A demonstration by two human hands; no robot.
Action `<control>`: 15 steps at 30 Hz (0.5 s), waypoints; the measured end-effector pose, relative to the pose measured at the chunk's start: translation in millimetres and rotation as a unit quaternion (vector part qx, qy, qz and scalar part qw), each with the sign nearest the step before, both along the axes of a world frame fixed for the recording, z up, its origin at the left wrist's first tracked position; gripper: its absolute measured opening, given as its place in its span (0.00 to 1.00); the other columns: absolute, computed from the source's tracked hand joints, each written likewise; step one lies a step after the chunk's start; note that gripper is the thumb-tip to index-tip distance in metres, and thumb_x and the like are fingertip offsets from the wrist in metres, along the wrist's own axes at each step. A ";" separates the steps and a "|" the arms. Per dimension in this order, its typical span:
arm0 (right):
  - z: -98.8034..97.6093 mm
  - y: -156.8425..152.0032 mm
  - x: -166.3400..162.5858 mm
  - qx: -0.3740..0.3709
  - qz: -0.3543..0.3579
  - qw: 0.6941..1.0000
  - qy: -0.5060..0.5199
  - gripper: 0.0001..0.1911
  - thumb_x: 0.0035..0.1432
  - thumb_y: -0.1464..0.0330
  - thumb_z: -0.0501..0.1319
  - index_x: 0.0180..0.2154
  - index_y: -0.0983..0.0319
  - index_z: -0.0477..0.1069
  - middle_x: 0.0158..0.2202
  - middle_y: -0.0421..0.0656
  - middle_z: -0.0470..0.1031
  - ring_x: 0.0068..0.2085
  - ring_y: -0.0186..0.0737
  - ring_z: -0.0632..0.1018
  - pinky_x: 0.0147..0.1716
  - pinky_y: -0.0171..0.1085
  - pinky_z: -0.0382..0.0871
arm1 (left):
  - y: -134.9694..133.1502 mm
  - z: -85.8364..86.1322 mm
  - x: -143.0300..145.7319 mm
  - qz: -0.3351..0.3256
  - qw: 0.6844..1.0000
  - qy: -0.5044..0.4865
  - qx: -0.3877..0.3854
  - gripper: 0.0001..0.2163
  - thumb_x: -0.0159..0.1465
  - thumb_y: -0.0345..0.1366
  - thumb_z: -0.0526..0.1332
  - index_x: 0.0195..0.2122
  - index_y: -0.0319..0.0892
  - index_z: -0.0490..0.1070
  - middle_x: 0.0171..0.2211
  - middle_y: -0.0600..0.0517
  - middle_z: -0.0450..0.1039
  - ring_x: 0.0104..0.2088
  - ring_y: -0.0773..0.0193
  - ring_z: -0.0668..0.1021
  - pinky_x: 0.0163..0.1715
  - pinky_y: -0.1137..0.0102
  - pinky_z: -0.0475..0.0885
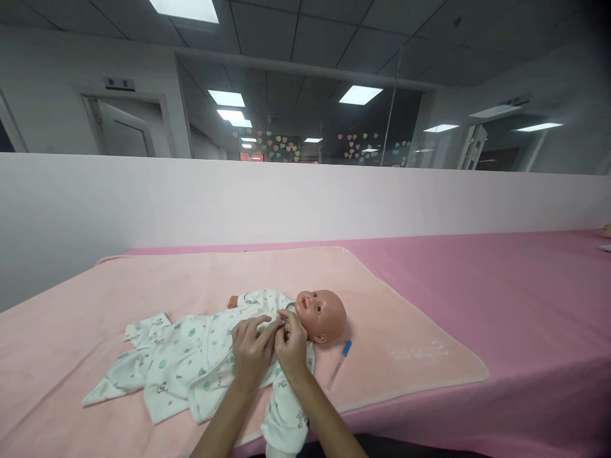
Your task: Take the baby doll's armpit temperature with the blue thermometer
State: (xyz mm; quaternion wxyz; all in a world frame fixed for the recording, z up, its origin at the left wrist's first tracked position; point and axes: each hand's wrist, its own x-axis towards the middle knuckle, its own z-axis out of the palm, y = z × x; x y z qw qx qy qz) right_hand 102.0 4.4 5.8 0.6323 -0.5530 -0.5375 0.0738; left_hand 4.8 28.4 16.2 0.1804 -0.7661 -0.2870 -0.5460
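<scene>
A baby doll [329, 312] lies on its back, its head to the right, dressed in a white patterned baby gown [191, 334]. At the gown's neck both my hands meet, just below the doll's chin. My left hand [252, 346] rests on the chest with its fingers bent, pinching the cloth at the neckline. My right hand [292, 343] is closed beside it, thumb and fingertips pinching the same edge of the gown. The fingers hide the exact bit of cloth between them. The near sleeve [286, 416] hangs toward me under my forearms.
A slim clear stick with a blue cap [340, 362] lies right of the doll's shoulder; I cannot tell its kind. Beneath is a peach blanket [396, 318] over a pink sheet [501, 286]. A low white partition [305, 203] rises behind, with glass above it.
</scene>
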 end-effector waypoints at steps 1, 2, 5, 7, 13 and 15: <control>-1.0 0.9 0.2 -0.005 0.001 1.000 0.002 0.18 0.49 0.75 0.47 0.42 0.61 0.65 0.38 0.47 0.73 0.39 0.42 0.74 0.39 0.39 0.68 | -0.1 -0.1 0.1 0.006 1.000 -0.011 0.006 0.07 0.59 0.33 0.59 0.36 0.48 0.75 0.36 0.50 0.72 0.37 0.62 0.70 0.40 0.65 0.60; -2.2 2.0 0.4 -0.009 0.001 1.000 0.004 0.18 0.49 0.75 0.47 0.42 0.61 0.65 0.38 0.47 0.73 0.38 0.42 0.74 0.37 0.38 0.68 | 0.0 -0.4 0.4 0.010 1.000 -0.023 0.011 0.06 0.59 0.33 0.60 0.35 0.47 0.75 0.36 0.49 0.71 0.37 0.62 0.70 0.41 0.65 0.60; -6.4 4.7 0.1 0.007 -0.006 1.000 0.015 0.18 0.50 0.75 0.48 0.44 0.62 0.65 0.37 0.46 0.73 0.34 0.39 0.74 0.33 0.36 0.68 | 0.7 -1.4 1.9 0.020 0.998 -0.050 0.028 0.04 0.57 0.33 0.62 0.33 0.47 0.75 0.35 0.50 0.71 0.37 0.62 0.70 0.41 0.65 0.60; -8.9 5.8 -0.2 0.039 -0.014 0.999 0.024 0.18 0.51 0.74 0.49 0.45 0.63 0.64 0.35 0.45 0.73 0.32 0.38 0.74 0.31 0.35 0.68 | 1.1 -2.0 3.0 0.024 0.997 -0.057 0.035 0.05 0.56 0.33 0.63 0.34 0.47 0.75 0.35 0.50 0.72 0.37 0.62 0.70 0.41 0.65 0.59; -11.2 4.8 0.4 0.051 0.001 0.999 0.012 0.14 0.56 0.71 0.49 0.44 0.62 0.64 0.33 0.44 0.73 0.29 0.36 0.74 0.29 0.34 0.68 | 0.5 -2.2 4.4 0.045 0.997 -0.060 0.013 0.05 0.58 0.33 0.61 0.34 0.45 0.75 0.35 0.49 0.72 0.37 0.62 0.70 0.41 0.65 0.59; -11.3 4.0 0.8 0.043 0.005 0.999 0.015 0.13 0.57 0.70 0.49 0.44 0.62 0.64 0.33 0.44 0.73 0.30 0.36 0.74 0.29 0.34 0.68 | -0.2 -2.0 4.8 0.046 0.997 -0.060 0.009 0.05 0.58 0.33 0.61 0.34 0.45 0.75 0.35 0.49 0.72 0.37 0.62 0.70 0.41 0.65 0.59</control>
